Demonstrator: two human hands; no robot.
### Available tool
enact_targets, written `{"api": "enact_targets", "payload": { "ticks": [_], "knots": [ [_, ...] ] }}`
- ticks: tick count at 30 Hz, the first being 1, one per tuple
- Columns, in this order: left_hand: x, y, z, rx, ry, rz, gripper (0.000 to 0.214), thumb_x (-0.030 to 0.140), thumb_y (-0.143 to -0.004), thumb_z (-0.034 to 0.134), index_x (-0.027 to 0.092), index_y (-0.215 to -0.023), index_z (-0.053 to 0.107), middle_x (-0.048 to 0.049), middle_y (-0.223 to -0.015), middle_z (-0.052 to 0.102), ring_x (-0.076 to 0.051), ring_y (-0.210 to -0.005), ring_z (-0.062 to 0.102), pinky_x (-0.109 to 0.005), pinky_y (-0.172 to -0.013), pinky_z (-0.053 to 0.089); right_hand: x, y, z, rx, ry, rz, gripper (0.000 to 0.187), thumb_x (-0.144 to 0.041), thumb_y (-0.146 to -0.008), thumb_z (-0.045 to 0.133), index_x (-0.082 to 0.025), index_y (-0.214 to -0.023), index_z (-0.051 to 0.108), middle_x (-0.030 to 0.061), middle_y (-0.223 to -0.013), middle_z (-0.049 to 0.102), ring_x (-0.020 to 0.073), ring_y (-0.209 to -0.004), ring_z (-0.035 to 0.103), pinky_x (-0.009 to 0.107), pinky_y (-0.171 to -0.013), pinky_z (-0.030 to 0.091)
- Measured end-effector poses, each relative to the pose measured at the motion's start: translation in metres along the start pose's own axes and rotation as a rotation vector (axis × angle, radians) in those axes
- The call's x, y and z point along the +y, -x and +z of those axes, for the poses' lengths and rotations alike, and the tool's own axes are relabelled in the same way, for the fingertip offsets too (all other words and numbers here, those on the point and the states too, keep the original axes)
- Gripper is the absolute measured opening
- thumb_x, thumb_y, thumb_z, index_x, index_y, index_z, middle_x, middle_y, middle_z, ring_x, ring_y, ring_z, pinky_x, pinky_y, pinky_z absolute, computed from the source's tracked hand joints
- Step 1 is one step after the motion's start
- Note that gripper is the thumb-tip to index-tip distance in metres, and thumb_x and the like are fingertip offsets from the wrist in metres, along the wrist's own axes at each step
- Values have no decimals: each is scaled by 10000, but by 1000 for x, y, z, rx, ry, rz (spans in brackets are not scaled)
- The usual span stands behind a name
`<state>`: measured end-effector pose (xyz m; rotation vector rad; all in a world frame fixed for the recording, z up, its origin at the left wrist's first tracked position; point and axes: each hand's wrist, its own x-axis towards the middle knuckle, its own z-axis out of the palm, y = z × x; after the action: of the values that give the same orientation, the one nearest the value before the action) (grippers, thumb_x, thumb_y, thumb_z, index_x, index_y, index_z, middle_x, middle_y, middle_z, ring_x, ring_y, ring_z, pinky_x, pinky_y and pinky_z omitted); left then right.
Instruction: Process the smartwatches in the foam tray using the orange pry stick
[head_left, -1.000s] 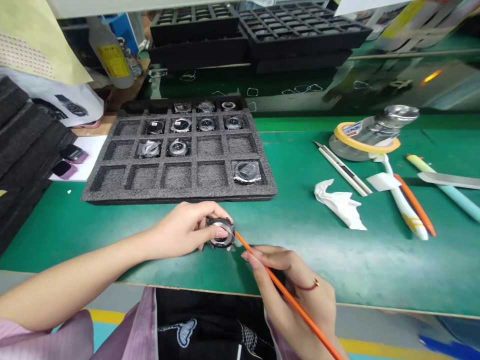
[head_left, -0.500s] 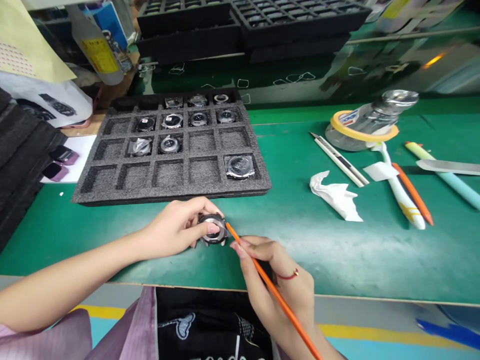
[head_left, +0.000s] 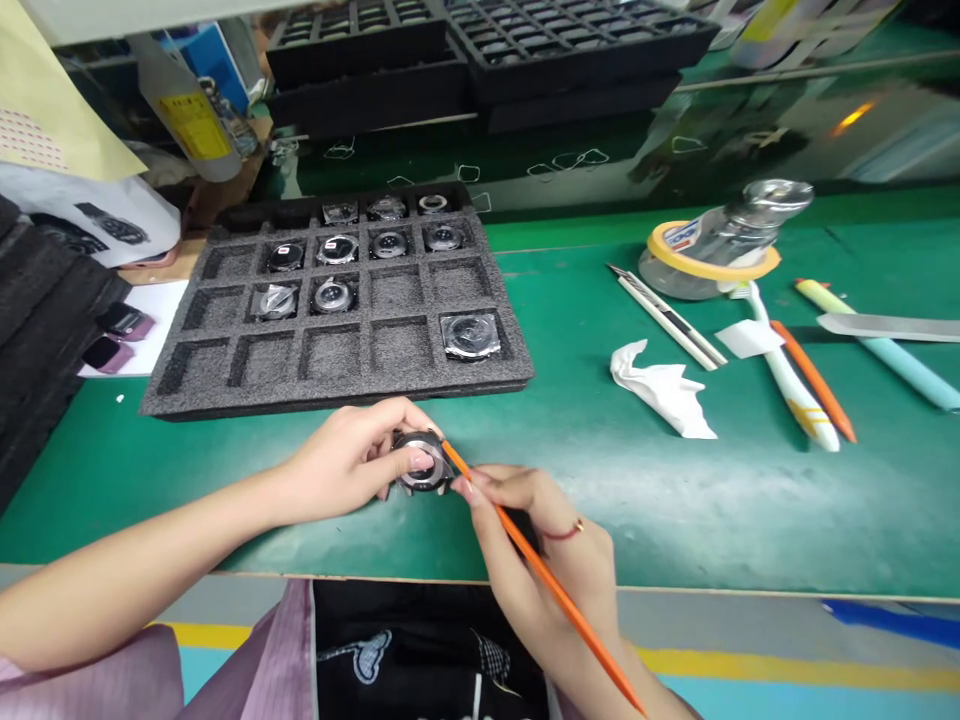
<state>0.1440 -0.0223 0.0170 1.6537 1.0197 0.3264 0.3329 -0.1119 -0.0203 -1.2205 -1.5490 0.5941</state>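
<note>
At a glossy green bench (head_left: 360,548), above a yellow-striped floor (head_left: 750,668). Near a dark-grey foam tray (head_left: 337,394) and crumpled white tissue (head_left: 664,390). Before the tray, gripping a round black-and-silver watch (head_left: 436,475) in the left hand (head_left: 337,460), partly thumb-covered; pinching an orange stick (head_left: 551,580) in the right hand (head_left: 559,545). Moved its tip up the watch's edge since a second ago.

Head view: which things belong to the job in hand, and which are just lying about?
In use: watch in left hand; orange stick in right hand; probably foam tray.
Apparently unused: crumpled tissue, toothbrush, loose orange stick, clear bottle.
</note>
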Motion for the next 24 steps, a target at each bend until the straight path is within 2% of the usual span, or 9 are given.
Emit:
{"api": "enact_targets", "payload": {
  "ticks": [3,6,9,14,18,24],
  "knots": [
    [0,-1,1,6,0,-6,205,351,-968,580,175,-1068,614,17,-754,685,-75,-479,587,-180,-463,462,1,1,0,0,16,-28,204,-32,-909,586,-226,-886,528,7,-845,690,117,-749,708,216,-679,562],
    [-1,-2,1,4,5,-14,216,358,-969,578,174,-1078,612,19,-740,680,-76,-474,587,-179,-460,462,1,2,-1,-30,15,21,198,-50,-911,588,-230,-856,526,0,-821,694,123,-720,710,213,-640,555],
    [-1,-1,1,5,13,-14,211,358,-968,580,179,-1074,611,19,-747,680,-76,-479,589,-177,-458,465,0,2,-1,4,14,47,187,-72,-915,596,-236,-852,532,4,-823,707,137,-736,729,217,-631,566],
    [-2,0,0,-4,22,-33,200,346,-963,579,175,-1065,600,8,-755,697,-74,-468,584,-172,-444,460,-3,6,0,9,60,-50,222,-14,-891,584,-231,-890,538,16,-814,691,144,-725,717,241,-642,572],
    [-2,-1,1,1,47,-58,200,353,-956,586,177,-1049,594,17,-746,676,-78,-464,590,-175,-429,474,-4,3,3,22,84,4,195,-55,-915,588,-239,-881,533,21,-825,710,158,-770,740,250,-657,591],
    [-1,-1,0,4,41,-64,177,328,-955,585,171,-1037,587,15,-747,683,-69,-451,583,-166,-423,473,-8,13,6,46,110,-45,234,5,-878,590,-224,-877,542,17,-792,693,145,-722,711,255,-650,573]
  ]
}}
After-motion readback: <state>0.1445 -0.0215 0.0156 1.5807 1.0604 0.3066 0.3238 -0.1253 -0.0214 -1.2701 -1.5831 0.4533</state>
